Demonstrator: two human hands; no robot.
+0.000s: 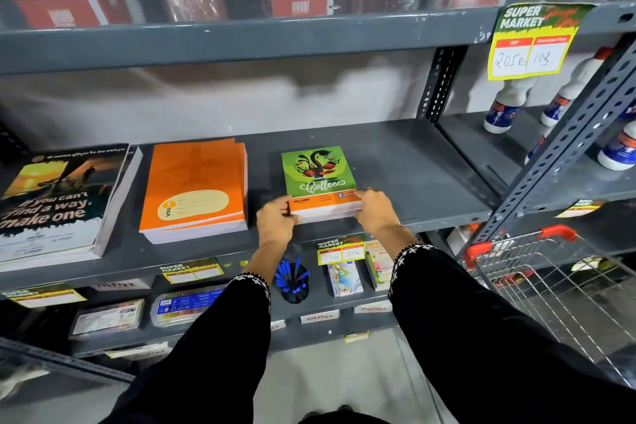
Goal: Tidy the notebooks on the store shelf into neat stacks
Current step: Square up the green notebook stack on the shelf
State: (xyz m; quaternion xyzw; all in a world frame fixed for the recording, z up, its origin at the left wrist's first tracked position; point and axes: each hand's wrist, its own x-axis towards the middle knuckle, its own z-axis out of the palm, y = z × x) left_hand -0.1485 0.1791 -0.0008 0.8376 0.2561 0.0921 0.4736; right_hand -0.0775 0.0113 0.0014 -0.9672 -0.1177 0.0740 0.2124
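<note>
Both hands clasp the green Coffee notebook stack on the grey shelf: the left hand grips its near left corner, the right hand its near right corner. Left of the grip lie the orange notebook stack, then the dark poster-cover stack; a wire trolley stands to the right.

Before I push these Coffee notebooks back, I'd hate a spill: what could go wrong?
1. The Coffee stack sits near the shelf's front edge; a slip could drop books.
2. The left hand and right hand grip only the near corners, so upper books may skew.
3. The orange stack already looks fanned; a bump could worsen it.
</note>
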